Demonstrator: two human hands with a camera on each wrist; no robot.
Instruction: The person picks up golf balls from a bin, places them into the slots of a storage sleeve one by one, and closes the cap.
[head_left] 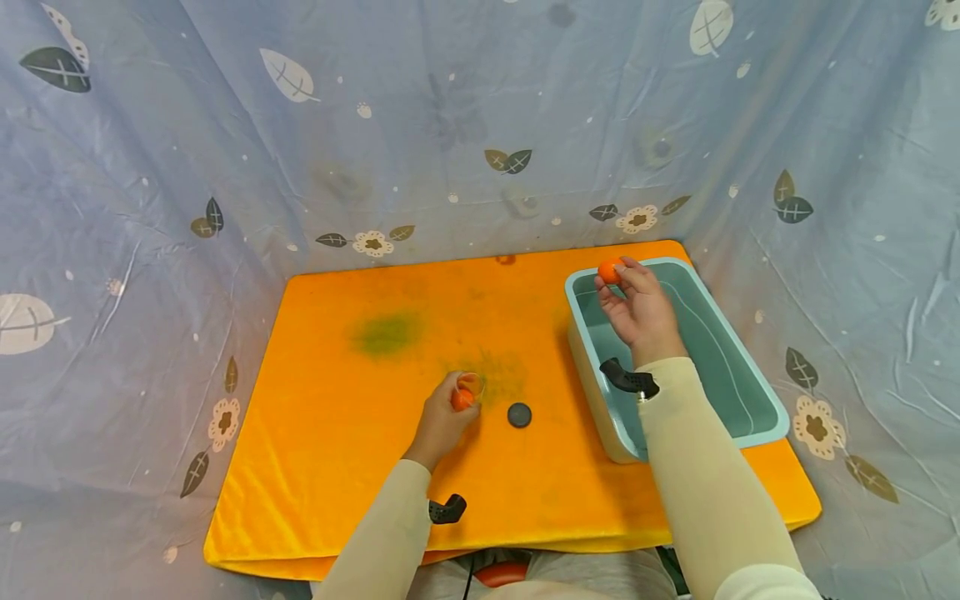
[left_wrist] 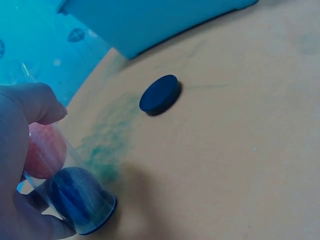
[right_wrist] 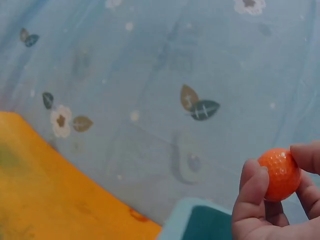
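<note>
My left hand (head_left: 441, 427) grips a clear plastic tube (head_left: 472, 379) over the middle of the table, its rim facing up. Inside the tube, the left wrist view has a reddish ball (left_wrist: 46, 151) above a dark one (left_wrist: 77, 192); from the head, an orange ball (head_left: 462, 400) shows through it. To the right of the tube lies a dark round cap (head_left: 519, 415) on the cloth. Between thumb and fingers, my right hand (head_left: 643, 312) pinches an orange golf ball (right_wrist: 281, 174), held above the far left part of a light blue bin (head_left: 600, 408).
An orange-yellow cloth (head_left: 322, 450) with greenish stains covers the table. The bin stands on its right side, with the right forearm (head_left: 712, 467) passing over it. A patterned curtain (head_left: 450, 108) hangs behind and on both sides.
</note>
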